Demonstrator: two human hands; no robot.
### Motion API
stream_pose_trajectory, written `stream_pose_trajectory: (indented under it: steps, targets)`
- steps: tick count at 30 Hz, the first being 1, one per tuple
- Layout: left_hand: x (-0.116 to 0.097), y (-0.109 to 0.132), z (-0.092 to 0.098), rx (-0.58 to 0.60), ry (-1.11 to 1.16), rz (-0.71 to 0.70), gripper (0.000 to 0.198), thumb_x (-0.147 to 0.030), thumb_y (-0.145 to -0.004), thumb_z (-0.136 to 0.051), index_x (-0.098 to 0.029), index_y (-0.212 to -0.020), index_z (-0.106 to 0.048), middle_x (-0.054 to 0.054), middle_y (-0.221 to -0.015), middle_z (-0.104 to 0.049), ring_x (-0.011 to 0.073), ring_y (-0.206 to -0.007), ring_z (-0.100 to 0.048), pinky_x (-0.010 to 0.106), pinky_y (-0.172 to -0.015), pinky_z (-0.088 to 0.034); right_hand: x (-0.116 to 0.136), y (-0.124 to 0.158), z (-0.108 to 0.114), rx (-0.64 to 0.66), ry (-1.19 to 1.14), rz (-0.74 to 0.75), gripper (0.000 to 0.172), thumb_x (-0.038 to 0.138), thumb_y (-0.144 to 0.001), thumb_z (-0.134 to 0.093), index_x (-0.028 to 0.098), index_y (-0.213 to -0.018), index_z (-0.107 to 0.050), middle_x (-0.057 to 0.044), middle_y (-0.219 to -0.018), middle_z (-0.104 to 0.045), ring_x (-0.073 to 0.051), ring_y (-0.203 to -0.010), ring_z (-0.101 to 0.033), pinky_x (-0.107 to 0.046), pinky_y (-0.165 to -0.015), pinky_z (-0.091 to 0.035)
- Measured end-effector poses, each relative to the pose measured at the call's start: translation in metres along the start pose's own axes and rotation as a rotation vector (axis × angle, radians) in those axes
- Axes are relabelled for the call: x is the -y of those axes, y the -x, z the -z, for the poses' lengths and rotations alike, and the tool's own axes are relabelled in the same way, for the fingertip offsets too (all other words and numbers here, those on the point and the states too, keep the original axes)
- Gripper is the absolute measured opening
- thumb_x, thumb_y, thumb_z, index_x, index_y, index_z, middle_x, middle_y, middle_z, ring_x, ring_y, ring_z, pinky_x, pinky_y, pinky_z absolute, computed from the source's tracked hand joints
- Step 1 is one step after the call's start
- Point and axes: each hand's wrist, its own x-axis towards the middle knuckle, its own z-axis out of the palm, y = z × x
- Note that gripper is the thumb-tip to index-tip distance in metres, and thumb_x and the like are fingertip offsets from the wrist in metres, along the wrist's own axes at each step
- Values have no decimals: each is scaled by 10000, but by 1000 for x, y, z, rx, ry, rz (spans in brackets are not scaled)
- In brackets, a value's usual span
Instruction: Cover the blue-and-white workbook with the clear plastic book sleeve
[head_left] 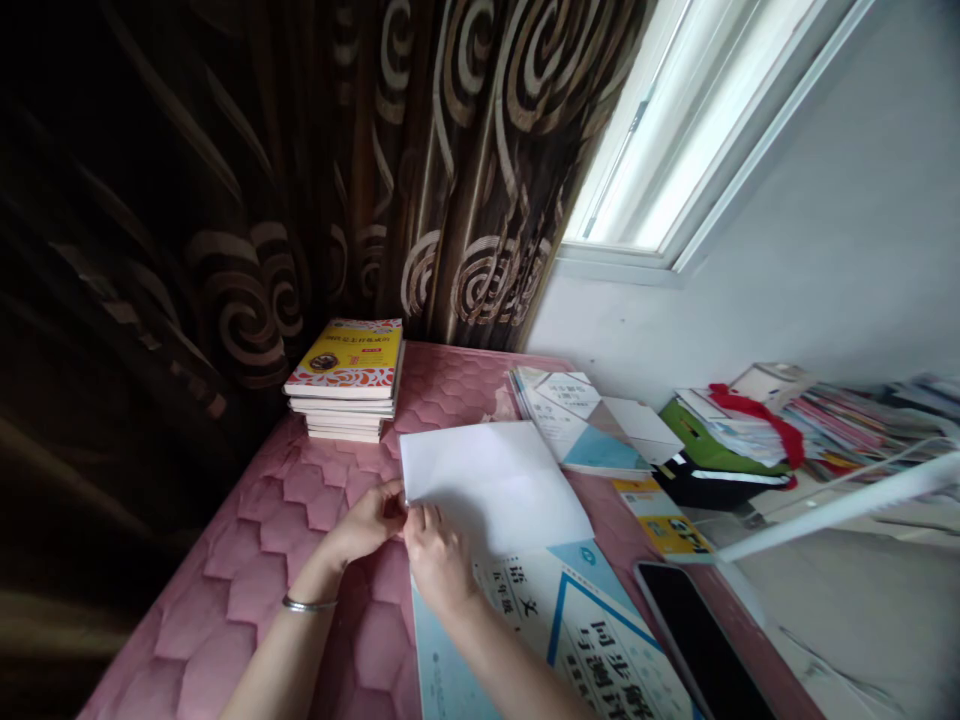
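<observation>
A white sheet of paper (pixel 495 480) lies over the upper part of a light blue and white workbook (pixel 517 610). At the sheet's left edge, my left hand (pixel 371 522) is closed with fingertips pinched at the paper. My right hand (pixel 439 560) is curled right beside it, its fingers closed on the same edge and its wrist above the workbook. The two hands' fingertips meet or nearly meet there. A silver bracelet (pixel 309 604) circles my left wrist. Exactly what lies between the fingertips is partly hidden.
The pink quilted surface (pixel 247 600) carries a book stack (pixel 352 370) at the back left. Further right are more books (pixel 592 420), a yellow book (pixel 667 525) and a black phone (pixel 697 640). A green and black box (pixel 720 450) holds papers. A dark curtain (pixel 420 180) hangs behind.
</observation>
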Motion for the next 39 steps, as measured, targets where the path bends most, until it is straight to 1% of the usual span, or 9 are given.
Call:
stream_pose_trajectory:
  steps: [5,8,11,14,17,25,32,36,39]
  targets:
    - [-4,0,-2,-109,181,31,423,-128,-603,-625,-161,-1025,-631,52,-975,-681,210,-923,-617,332,-868,-474,-28,-1,21,-39,-234,8,140,208,-916,-505,184,-1011,-605,-48,-812,-659,-191,-747,-602,-323,-718,-455]
    - [-5,0,-7,-153,352,166,466,-231,-649,-616,-172,-1109,-575,70,-1028,-680,225,-912,-652,336,-786,-521,-85,11,34,-73,-313,-124,224,257,-951,-428,194,-1071,-607,-80,-971,-668,-207,-901,-587,-341,-842,-435]
    - [1,-6,-14,-243,375,219,520,-335,-698,-682,-197,-1168,-506,76,-1030,-681,227,-894,-671,324,-735,-540,-156,26,35,-106,-188,-413,318,397,-907,-468,155,-1018,-642,-146,-1019,-664,-281,-970,-574,-403,-864,-427]
    - [12,-17,-22,-405,246,254,547,-235,-654,-778,-196,-1115,-487,68,-955,-694,216,-837,-680,304,-714,-541,-211,33,26,105,-166,-699,352,462,-842,-525,155,-904,-685,-154,-930,-692,-296,-922,-616,-373,-792,-447]
    - [21,-28,-27,-535,130,315,453,-91,-670,-740,-186,-1023,-474,55,-876,-695,192,-747,-680,290,-667,-540,-237,31,13,271,-305,-852,328,487,-794,-573,186,-803,-703,-112,-792,-712,-272,-834,-653,-322,-705,-452]
    - [23,-29,-24,-570,10,284,382,-40,-739,-618,-193,-1021,-411,-17,-679,-654,162,-573,-653,258,-529,-506,-249,30,-28,76,-892,-934,340,467,-618,-677,171,-785,-678,-51,-664,-707,-234,-654,-637,-313,-597,-452]
    - [25,-20,-17,-663,-153,182,317,-85,-700,-585,-200,-937,-410,29,-819,-634,191,-686,-662,315,-625,-537,-238,27,-24,-138,-1229,-1033,483,501,-487,-777,180,-797,-594,4,-597,-644,-175,-554,-567,-294,-561,-431]
    - [-4,-19,-22,-897,-644,-62,371,-131,-717,-588,-175,-1057,-446,107,-1026,-572,265,-975,-612,447,-860,-508,-235,24,-16,-190,-1289,-1012,505,497,-483,-806,197,-808,-562,19,-622,-640,-163,-565,-566,-287,-582,-435]
    - [-43,-38,-36,-839,-909,-247,280,-165,-809,-510,-158,-1089,-525,155,-1134,-542,299,-1135,-531,465,-963,-438,-234,24,-10,-198,-1331,-977,509,494,-505,-806,201,-832,-549,12,-667,-649,-163,-591,-575,-286,-599,-438]
